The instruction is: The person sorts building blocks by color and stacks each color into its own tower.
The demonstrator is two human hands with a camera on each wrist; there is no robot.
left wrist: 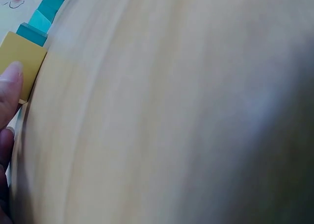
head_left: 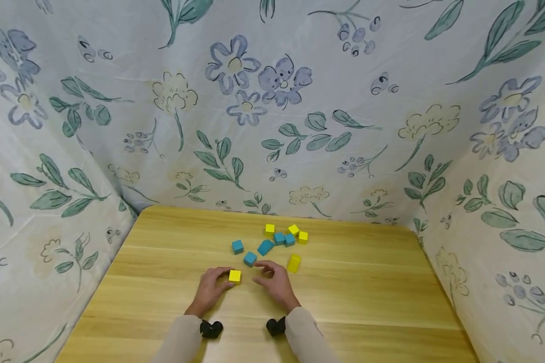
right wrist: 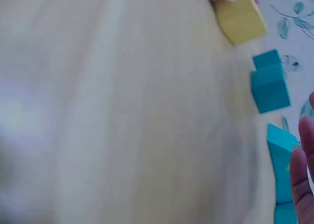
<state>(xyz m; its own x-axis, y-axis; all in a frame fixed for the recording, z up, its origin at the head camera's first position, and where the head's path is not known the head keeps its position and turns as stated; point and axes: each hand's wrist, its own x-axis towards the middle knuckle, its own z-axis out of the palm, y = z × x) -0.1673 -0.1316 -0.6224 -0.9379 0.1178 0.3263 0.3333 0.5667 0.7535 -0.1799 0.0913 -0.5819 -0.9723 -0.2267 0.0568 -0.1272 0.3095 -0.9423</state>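
Observation:
My left hand [head_left: 211,291] pinches a yellow cube [head_left: 234,276] between thumb and fingers, near the front middle of the table. In the left wrist view the thumb lies against a face of this yellow cube [left wrist: 24,57]. My right hand [head_left: 276,283] is to the right of the cube, apart from it, with nothing in its loosely bent fingers. Its fingertips are close to a blue cube [head_left: 250,259]. Seen from the right wrist, the fingers [right wrist: 303,180] are at the right edge, in front of blue blocks [right wrist: 282,148].
Farther back lie several blue blocks, among them a slanted one [head_left: 266,247] and a cube [head_left: 238,246] on the left. Yellow cubes [head_left: 270,230] sit behind them. A longer yellow block [head_left: 294,263] lies right of my right hand. Floral cloth [head_left: 272,151] surrounds the wooden table [head_left: 381,297].

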